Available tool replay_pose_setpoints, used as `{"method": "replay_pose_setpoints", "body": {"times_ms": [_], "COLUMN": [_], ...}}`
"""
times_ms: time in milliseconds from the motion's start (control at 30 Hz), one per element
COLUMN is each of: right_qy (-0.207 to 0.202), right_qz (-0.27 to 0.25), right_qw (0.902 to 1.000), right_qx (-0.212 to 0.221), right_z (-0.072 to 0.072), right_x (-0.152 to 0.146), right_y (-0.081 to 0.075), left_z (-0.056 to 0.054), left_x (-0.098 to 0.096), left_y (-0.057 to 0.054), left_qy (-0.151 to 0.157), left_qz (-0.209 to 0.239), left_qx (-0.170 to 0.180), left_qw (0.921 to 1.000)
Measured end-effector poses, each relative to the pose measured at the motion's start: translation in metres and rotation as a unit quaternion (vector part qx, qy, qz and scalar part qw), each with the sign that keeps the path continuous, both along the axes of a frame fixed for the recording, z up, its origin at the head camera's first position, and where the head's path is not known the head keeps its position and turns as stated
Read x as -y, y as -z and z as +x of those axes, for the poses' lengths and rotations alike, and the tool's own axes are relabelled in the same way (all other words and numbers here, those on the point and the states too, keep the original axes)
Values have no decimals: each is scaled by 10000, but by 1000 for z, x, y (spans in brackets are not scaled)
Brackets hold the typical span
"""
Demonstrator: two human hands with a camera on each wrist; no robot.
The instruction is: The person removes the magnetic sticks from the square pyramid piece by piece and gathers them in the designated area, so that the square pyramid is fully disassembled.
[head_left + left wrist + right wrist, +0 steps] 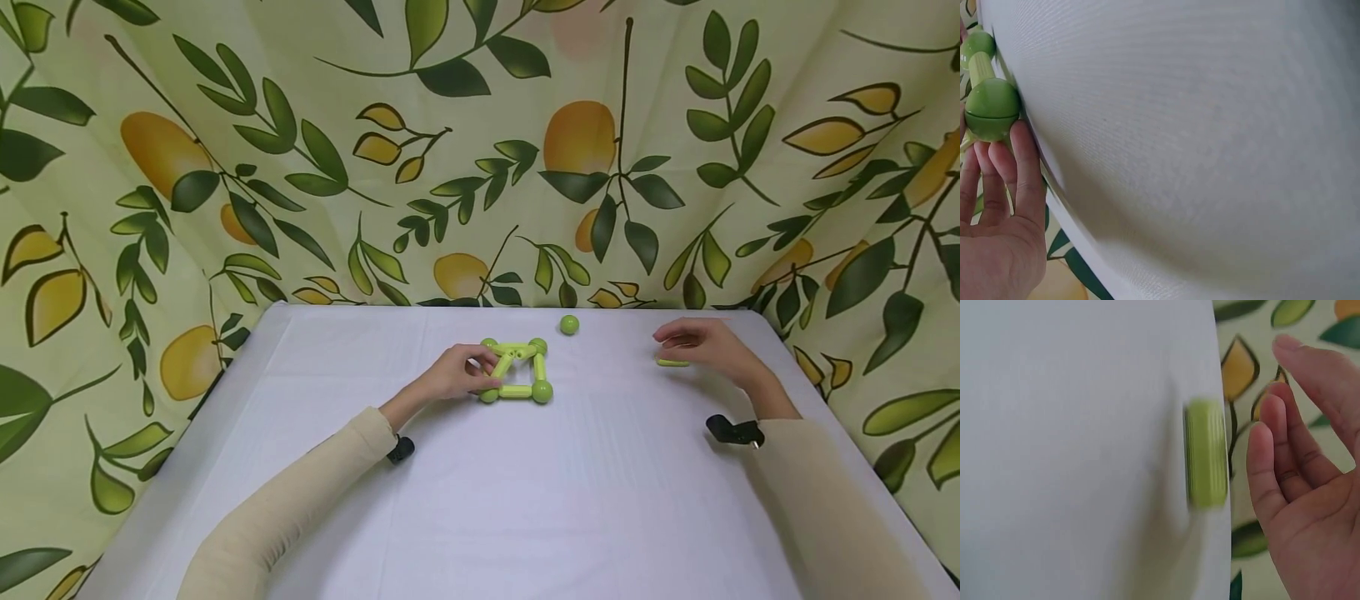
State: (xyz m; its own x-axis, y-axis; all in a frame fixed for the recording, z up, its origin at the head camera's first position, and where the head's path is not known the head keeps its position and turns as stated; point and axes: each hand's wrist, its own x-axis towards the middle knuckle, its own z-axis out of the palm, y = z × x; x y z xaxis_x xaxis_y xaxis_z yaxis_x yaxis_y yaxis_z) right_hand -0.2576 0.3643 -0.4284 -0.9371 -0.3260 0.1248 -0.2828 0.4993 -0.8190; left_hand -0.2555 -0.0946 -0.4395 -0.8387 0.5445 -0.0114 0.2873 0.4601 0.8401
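On the white cloth stands a light green frame of magnetic-looking rods and balls (516,392), roughly square, with balls at its corners. My left hand (456,372) grips its left side, thumb by the front left ball. In the left wrist view the fingertips lie against a green ball (992,109), partly cut off by the image edge. Farther right, my right hand (705,343) hovers just over a loose green rod (672,362). The right wrist view shows that ridged rod lying apart from the loosely bent fingers, with nothing between them and the thumb.
A single green ball (569,325) rests near the table's back edge, behind and right of the frame. A leaf-and-fruit patterned curtain (480,167) surrounds the back and sides of the white-covered table (525,500).
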Motion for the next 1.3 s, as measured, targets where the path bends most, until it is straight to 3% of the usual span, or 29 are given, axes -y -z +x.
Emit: {"method": "replay_pose_setpoints", "body": {"times_ms": [267,633,867,1300], "right_qy": [-653,-1337,-1387,-1484], "right_qz": [-483,-655,-786,-601], "right_qw": [9966,9888,9872,9868], "right_qx": [104,-33,39,-236], "right_z": [-3,-15,-19,-28], "right_x": [46,110,135,161], "right_y": [3,7,11,17], "left_z": [1,1,3,3], "left_x": [0,1,1,0], "left_y": [0,1,-1,-3], "left_qy": [18,-23,0,-68], "left_qz": [5,55,47,1], "left_qx": [7,5,35,217], "left_qw": [10000,10000,10000,9997]}}
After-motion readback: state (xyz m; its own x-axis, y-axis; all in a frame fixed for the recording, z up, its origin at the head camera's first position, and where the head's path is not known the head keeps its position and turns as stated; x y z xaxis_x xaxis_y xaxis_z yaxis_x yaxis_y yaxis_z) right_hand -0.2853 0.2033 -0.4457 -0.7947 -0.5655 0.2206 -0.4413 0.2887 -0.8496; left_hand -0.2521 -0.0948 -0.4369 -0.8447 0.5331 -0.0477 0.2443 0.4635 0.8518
